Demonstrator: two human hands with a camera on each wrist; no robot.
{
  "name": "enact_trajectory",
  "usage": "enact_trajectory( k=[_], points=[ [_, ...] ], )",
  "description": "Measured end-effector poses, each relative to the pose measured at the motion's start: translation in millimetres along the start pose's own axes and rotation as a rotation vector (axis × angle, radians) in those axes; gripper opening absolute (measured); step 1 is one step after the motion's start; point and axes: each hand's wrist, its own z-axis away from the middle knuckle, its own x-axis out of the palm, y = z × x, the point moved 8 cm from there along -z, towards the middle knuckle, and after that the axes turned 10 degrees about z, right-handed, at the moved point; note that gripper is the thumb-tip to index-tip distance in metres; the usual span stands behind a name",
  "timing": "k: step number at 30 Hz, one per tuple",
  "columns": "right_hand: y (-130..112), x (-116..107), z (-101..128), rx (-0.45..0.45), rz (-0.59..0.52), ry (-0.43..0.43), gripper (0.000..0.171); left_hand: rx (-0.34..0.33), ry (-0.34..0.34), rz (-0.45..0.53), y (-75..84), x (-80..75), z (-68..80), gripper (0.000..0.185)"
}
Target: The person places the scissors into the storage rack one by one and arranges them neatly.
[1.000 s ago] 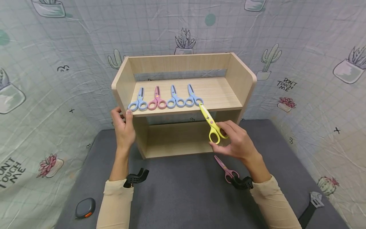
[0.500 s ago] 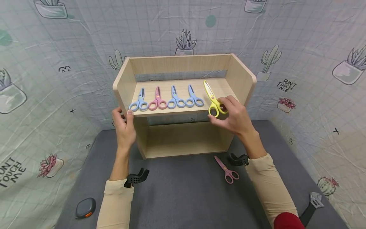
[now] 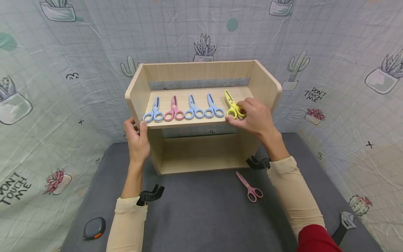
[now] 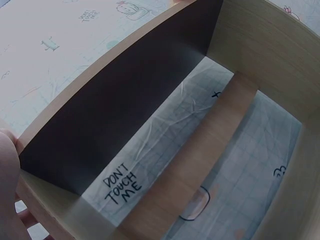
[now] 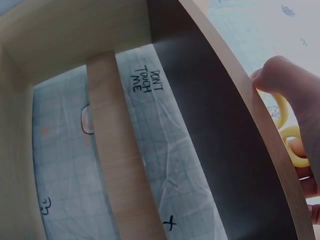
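The right hand [image 3: 256, 117] pinches the loop handles of the yellow plastic scissors [image 3: 232, 105], which lie on the upper board of the light wooden two-tier shelf [image 3: 267, 87], just right of three blue and one pink scissors. The left hand [image 3: 138, 140] clasps the shelf's left front corner. Risk: handles near the front edge could slide off on release. One second ago the yellow scissors hung below the board. Another pink pair [image 3: 250, 187] lies on the grey bench [image 3: 201, 217].

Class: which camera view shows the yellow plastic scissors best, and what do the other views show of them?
The head view: the yellow plastic scissors lie whole on the wooden shelf, right hand pinching their handles. The right wrist view shows only a yellow handle loop behind the shelf edge. The left wrist view shows none of them.
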Motion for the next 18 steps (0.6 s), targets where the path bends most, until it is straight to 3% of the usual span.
enact_trajectory(
  k=[18],
  points=[
    [12.1, 15.7, -10.0, 0.113, -0.026, -0.232, 0.065, -0.01, 0.003, 0.004, -0.9, -0.1, -0.3, 0.041]
  ],
)
